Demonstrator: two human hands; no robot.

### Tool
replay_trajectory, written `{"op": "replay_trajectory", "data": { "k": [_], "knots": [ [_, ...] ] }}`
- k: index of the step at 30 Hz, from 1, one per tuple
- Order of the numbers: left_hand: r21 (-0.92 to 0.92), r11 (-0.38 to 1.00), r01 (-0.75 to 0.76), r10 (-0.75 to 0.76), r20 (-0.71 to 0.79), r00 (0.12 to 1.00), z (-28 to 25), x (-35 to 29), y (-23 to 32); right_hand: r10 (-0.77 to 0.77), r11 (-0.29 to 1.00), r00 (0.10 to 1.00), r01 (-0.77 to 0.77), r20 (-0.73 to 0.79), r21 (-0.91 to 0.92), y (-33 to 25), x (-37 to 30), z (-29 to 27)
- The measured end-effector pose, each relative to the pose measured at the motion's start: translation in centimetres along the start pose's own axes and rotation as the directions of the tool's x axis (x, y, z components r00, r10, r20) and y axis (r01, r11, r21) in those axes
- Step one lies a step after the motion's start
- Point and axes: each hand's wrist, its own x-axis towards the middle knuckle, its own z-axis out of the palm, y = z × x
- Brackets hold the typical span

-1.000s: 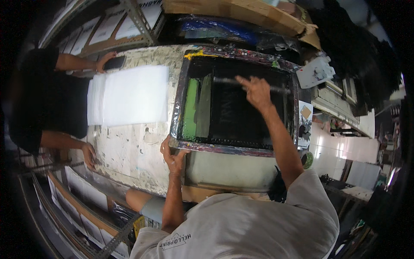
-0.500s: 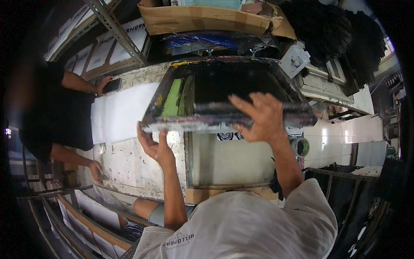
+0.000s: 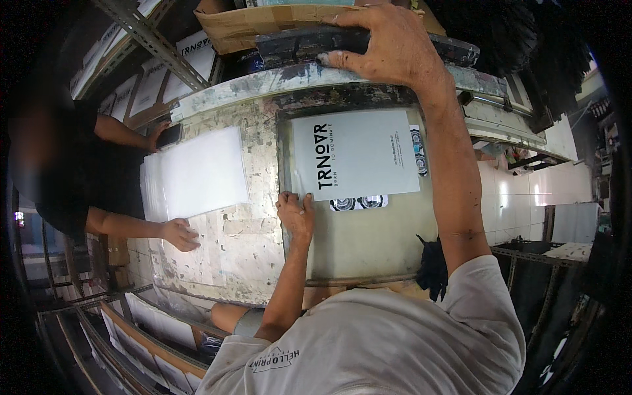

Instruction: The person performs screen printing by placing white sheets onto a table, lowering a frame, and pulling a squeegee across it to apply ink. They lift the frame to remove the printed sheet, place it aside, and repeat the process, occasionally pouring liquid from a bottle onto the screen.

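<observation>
My right hand (image 3: 395,49) is closed round a dark squeegee (image 3: 434,47) at the raised front edge of a paint-stained screen-printing frame (image 3: 263,84). Most of the frame's mesh is hidden from view. Below it, a white sheet with black print (image 3: 368,155) lies on the pale printing bed (image 3: 368,247). At the sheet's near left corner is my left hand (image 3: 296,214), fingers apart, the tips at or just beside the corner; whether they touch it is unclear. A patterned black-and-white label (image 3: 359,202) shows from under the sheet's near edge.
On the left another person in a dark top has one hand by a phone (image 3: 169,135) and the other over the stained table. A stack of white sheets (image 3: 197,171) lies between us. A cardboard box (image 3: 230,29) stands behind; a dark cloth (image 3: 432,266) hangs at the bed's right.
The frame has swung up and away from the bed, uncovering the printed sheet. My right hand rose with it and the squeegee; my left hand left the frame's corner for the sheet's corner.
</observation>
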Motion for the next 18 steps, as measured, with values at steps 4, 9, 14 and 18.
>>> {"op": "replay_trajectory", "data": {
  "k": [4, 9, 14, 18],
  "knots": [
    [-0.281, 0.938, 0.201, -0.186, 0.077, 0.979, 0.0, 0.8, 1.6, 0.08, 0.99, 0.988, -0.094, 0.13, 0.106, -0.9, 1.5, -2.1],
    [-0.545, 0.833, 0.096, -0.18, -0.104, 0.978, -1.4, 3.2, 3.4, 0.102, 0.988, 0.983, -0.118, 0.15, 0.101, -0.6, 1.8, -1.6],
    [-0.719, 0.668, 0.193, -0.325, -0.049, 0.944, -3.7, 4.7, 0.6, 0.162, 0.983, 0.963, -0.178, 0.213, 0.054, -1.3, 2.1, -2.4],
    [-0.693, 0.685, 0.224, -0.411, -0.113, 0.905, -6.6, 4.8, -6.4, 0.151, 0.988, 0.978, -0.152, 0.143, -0.006, -3.0, 1.7, -2.8]
  ]
}}
